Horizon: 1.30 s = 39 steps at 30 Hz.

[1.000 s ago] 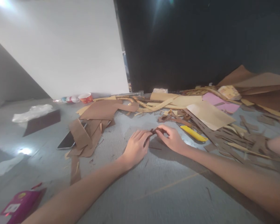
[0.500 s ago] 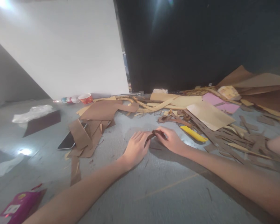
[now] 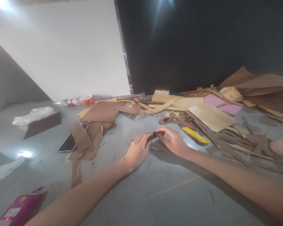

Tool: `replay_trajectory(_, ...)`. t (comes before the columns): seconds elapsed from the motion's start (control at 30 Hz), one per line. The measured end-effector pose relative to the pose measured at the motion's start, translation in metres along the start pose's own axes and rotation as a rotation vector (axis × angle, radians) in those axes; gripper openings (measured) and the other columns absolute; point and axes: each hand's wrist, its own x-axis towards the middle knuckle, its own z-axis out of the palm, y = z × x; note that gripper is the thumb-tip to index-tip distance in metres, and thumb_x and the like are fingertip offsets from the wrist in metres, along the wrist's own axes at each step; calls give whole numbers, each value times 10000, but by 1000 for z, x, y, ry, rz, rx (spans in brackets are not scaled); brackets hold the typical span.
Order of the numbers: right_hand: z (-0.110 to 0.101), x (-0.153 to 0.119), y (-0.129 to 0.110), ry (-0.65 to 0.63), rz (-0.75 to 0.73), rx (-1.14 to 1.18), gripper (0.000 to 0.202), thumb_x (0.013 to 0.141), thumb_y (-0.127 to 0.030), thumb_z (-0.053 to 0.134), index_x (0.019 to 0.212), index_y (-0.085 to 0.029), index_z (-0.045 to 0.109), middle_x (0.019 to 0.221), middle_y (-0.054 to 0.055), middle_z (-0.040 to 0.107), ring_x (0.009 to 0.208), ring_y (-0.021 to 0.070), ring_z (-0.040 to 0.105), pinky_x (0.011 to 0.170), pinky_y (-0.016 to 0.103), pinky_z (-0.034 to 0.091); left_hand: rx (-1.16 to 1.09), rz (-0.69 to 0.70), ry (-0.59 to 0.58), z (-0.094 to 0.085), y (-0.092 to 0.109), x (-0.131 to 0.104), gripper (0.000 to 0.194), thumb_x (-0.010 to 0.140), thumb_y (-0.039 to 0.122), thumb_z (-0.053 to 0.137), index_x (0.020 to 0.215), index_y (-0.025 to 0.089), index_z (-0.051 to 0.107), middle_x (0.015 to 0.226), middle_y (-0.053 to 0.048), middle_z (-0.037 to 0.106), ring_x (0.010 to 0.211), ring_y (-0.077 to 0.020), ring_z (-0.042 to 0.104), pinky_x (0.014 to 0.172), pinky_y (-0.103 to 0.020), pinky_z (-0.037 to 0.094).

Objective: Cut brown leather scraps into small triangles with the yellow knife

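Between my two hands, just above the grey table (image 3: pixel 174 194), is a small dark brown strip (image 3: pixel 153 135), bent or folded where the fingers meet. My left hand (image 3: pixel 138 149) grips its left part, the thumb and fingers closed round it. My right hand (image 3: pixel 172 142) pinches the other end between thumb and fingertips. Much of the strip is hidden by the fingers, so its full shape cannot be made out. A thin dark scrap (image 3: pixel 157 150) lies on the table below the hands. Right of my right hand rests a yellow utility knife (image 3: pixel 195 135).
Brown sheets (image 3: pixel 101 112) partly cover a phone (image 3: pixel 68 142) on the left. Strips and offcuts (image 3: pixel 235 146) are heaped at the right, near another person's arm (image 3: pixel 281 146). A red-and-white cup (image 3: pixel 86 99) stands at the back; a magenta packet (image 3: pixel 23 208) lies front left.
My right fingers have shifted slightly on the brown strip, with the hand a little higher. Both hands keep their hold in almost the same place.
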Motion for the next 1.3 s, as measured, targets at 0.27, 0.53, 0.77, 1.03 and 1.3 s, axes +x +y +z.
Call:
replay_trajectory(0.27,0,-1,-1,23,26,5,240,1106,-461,575,1096,-273,724,960,61,747,876,233,711,825,373,592,-41,-1,-6,0,0,0,261,1081,175,578,1324,263,615,1168,-61,777,1095,-218,776,946,-368,636)
replay_trajectory(0.53,1,-4,4,27,55,21,235,1065,-485,663,1062,-267,750,897,41,775,825,222,735,779,341,600,-86,-56,-36,0,1,-2,331,1075,186,588,1393,276,595,1259,-67,777,1150,-213,775,947,-347,648)
replay_trajectory(0.77,2,-6,8,-20,-74,46,229,1102,-422,608,1031,-268,763,963,64,800,896,231,756,825,379,612,-150,15,-41,-3,1,0,326,1083,160,551,1375,279,633,1237,-68,771,1133,-197,772,965,-343,646)
replay_trajectory(1.03,2,-3,0,-17,-81,29,205,1119,-350,571,1239,-286,724,1083,69,779,930,214,733,866,370,611,-199,4,72,3,-3,1,274,1076,155,602,1323,256,666,1239,-76,770,1142,-197,774,990,-351,644)
replay_trajectory(1.3,5,-3,5,29,54,-50,209,1074,-430,634,1184,-266,701,998,62,774,866,223,722,779,346,604,-191,-33,116,1,-2,2,321,1067,145,627,1369,250,662,1238,-77,780,1130,-198,779,972,-344,650)
